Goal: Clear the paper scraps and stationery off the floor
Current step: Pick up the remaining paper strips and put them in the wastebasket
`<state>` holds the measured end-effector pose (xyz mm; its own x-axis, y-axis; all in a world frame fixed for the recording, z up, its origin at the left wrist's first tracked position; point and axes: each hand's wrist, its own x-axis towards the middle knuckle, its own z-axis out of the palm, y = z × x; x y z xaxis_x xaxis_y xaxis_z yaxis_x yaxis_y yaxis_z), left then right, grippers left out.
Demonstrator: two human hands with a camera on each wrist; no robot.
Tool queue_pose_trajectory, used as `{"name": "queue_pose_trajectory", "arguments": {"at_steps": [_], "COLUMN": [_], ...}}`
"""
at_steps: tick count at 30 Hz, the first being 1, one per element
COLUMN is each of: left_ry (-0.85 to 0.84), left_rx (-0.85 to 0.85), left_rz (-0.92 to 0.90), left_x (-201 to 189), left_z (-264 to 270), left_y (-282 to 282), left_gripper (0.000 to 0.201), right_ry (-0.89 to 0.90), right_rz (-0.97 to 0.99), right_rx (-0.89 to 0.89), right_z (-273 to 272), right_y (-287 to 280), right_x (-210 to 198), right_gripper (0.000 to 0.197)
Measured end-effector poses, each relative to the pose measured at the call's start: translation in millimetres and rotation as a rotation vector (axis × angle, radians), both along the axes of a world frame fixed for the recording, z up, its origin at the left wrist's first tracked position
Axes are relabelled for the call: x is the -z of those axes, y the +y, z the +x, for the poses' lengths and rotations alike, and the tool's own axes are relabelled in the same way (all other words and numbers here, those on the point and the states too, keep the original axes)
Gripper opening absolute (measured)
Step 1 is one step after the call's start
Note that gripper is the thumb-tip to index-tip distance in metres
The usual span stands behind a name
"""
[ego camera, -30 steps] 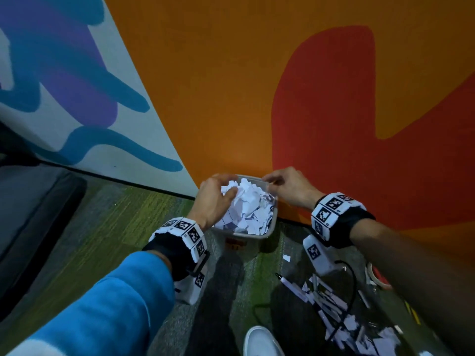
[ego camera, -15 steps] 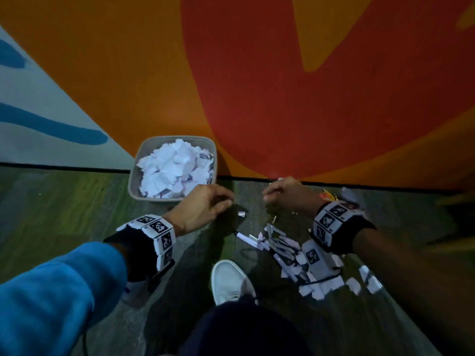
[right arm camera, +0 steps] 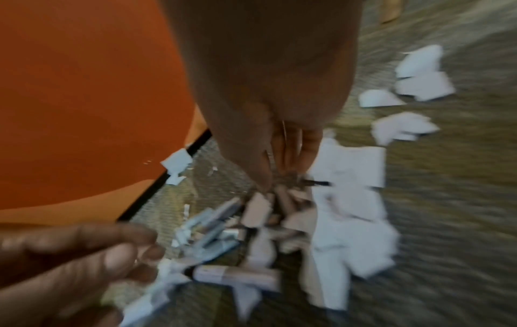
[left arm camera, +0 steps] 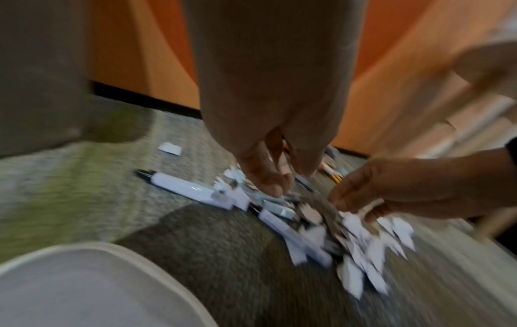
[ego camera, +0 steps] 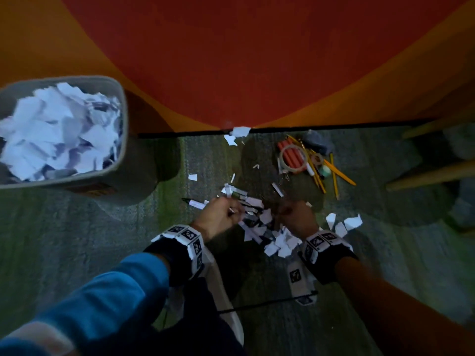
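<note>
Both hands are hovering over the scraps (ego camera: 267,235) on the floor (ego camera: 77,240): left hand (ego camera: 218,217) and right hand (ego camera: 295,217) are curling, pinching paper; the bin (ego camera: 120,160) is lying nearer the left hand

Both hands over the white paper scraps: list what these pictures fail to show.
- Left hand: whether its curled fingers pinch a scrap; the hand's back hides it in the head view, motion blur in the left wrist view.
- Right hand: its fingertips, buried in the white paper scraps; the right wrist view is blurred.
- White marker pen: its rear end, under the left hand.
- Grey plastic bin: left side cut off by the head view's edge.
</note>
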<state>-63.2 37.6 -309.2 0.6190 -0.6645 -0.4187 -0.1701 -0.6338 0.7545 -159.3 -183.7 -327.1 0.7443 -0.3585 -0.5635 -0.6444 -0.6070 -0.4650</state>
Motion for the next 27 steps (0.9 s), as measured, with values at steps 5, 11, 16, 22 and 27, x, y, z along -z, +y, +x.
{"name": "queue_pose_trajectory", "arguments": {"at_steps": [5, 11, 16, 22, 27], "left_ry": [-0.116, -0.241, -0.298, -0.334, -0.615], "left_rx": [0.331, 0.472, 0.592, 0.921, 1.105], "left_rz": [0.018, -0.018, -0.150, -0.033, 0.148], "left_x": [16, 37, 45, 65, 68], "left_z": [-17, -20, -37, -62, -77], "left_y": [-38, -74, -94, -114, -117], "left_gripper": [0.022, 0.047, 0.040, 0.093, 0.100], "right_ry": [-0.096, 0.043, -0.120, -0.160, -0.089], "right_rz": [-0.057, -0.163, -0.097, -0.215, -0.245], "right_rx": [0.208, 0.101, 0.299, 0.454, 0.464], "right_z": [-52, -77, -89, -127, -132], "right_y": [-4, 7, -1, -27, -46], "right_x": [20, 41, 48, 52, 59], "right_gripper": [0.056, 0.099, 0.085, 0.074, 0.075]}}
